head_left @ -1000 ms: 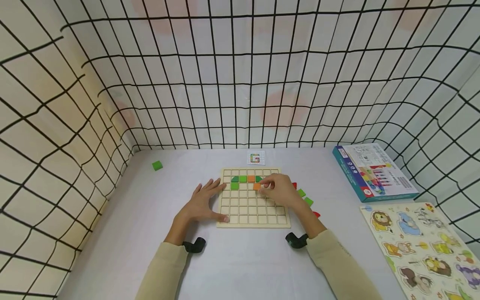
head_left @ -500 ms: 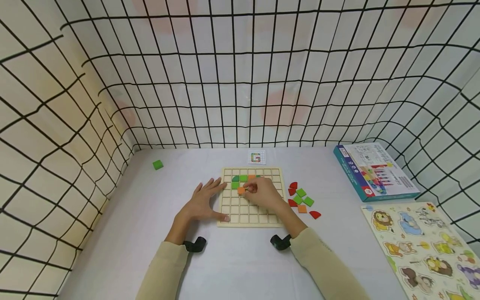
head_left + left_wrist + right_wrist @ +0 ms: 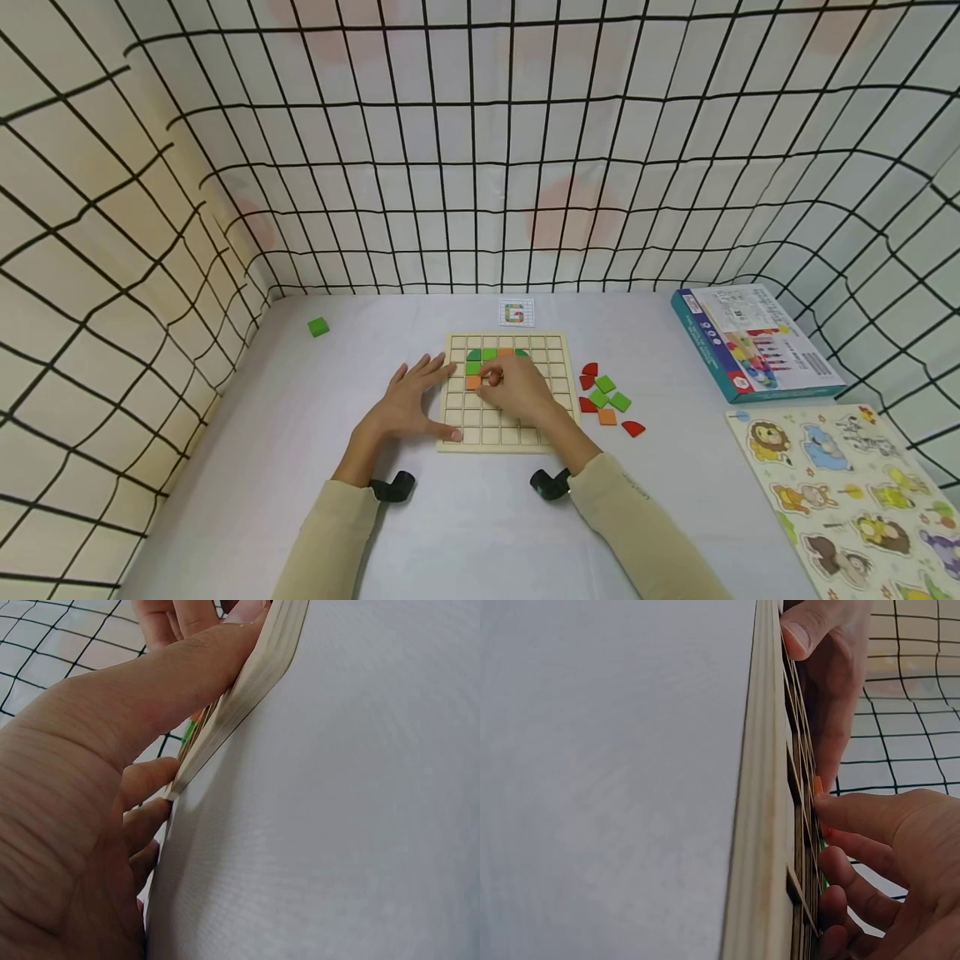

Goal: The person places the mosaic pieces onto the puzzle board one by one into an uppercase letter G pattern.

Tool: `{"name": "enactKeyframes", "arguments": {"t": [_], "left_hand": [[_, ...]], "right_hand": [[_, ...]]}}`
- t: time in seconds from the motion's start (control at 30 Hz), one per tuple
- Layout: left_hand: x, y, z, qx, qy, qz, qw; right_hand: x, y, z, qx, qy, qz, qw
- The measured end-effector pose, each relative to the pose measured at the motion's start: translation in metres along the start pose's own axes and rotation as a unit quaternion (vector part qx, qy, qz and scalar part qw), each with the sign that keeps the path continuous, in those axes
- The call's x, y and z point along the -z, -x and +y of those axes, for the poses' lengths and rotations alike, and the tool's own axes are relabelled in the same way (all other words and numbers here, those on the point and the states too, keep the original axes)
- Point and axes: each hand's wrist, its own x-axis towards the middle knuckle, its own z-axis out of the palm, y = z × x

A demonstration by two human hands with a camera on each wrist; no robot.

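Note:
A pale wooden grid board (image 3: 495, 437) lies flat on the white-covered table. My left hand (image 3: 408, 403) rests along its left edge, fingers spread and thumb on the near left corner. Over the middle of the board, my right hand (image 3: 519, 392) pinches an orange square tile (image 3: 473, 382) at a cell below a green square tile (image 3: 473, 367). In the right wrist view the thumb meets that orange tile's edge. Above it sits a row with a dark green rounded tile (image 3: 474, 355), a green square (image 3: 490, 354) and another orange square (image 3: 506, 352). My right hand hides some cells.
Right of the board lie loose red quarter-round tiles (image 3: 633, 428), green squares (image 3: 620, 402) and an orange square (image 3: 607, 417). A pattern card (image 3: 517, 313) lies behind the board, a lone green piece (image 3: 318, 327) far left. A box (image 3: 757, 342) and animal puzzle (image 3: 847, 500) lie right.
My right hand has carried the orange tile from the right part of the board leftward, to the cell under the left green square. My left hand has stayed on the board's edge.

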Motion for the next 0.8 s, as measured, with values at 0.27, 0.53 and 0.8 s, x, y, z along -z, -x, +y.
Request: {"name": "enactKeyframes", "arguments": {"t": [0.27, 0.53, 0.8], "left_hand": [[0.0001, -0.0016, 0.0016, -0.005, 0.006, 0.001, 1.0], [-0.0003, -0.0029, 0.0015, 0.0, 0.005, -0.003, 1.0], [0.0002, -0.0005, 0.0026, 0.005, 0.004, -0.003, 1.0]], "right_hand": [[0.001, 0.0023, -0.0012, -0.005, 0.003, -0.002, 1.0], [0.0031, 0.0026, -0.0004, -0.001, -0.001, -0.002, 1.0], [0.0087, 0.0063, 0.0066, 0.001, -0.045, -0.001, 0.999]]}}
